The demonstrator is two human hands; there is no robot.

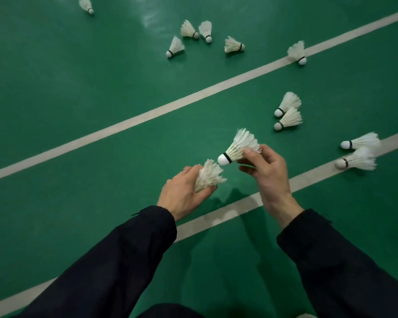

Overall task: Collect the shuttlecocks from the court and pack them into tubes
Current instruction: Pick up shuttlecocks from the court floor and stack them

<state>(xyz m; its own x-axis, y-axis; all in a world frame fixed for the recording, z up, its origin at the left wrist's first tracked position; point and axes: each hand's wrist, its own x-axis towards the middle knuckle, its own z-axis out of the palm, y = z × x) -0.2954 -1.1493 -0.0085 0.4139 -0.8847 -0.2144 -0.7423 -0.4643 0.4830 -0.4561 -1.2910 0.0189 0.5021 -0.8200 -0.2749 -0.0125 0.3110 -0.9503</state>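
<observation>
My left hand grips a white feather shuttlecock, feathers pointing up and right, its cork hidden in my palm. My right hand pinches a second shuttlecock by its feathers, with the white cork aimed at the open feather end of the first one, almost touching it. Several more shuttlecocks lie on the green court: a pair to the right, two on the near white line, a cluster further off, one on the far line and one at the top left. No tube is in view.
Two white court lines run diagonally across the green floor, the nearer one passing under my hands. Dark sleeves cover both forearms at the bottom of the view.
</observation>
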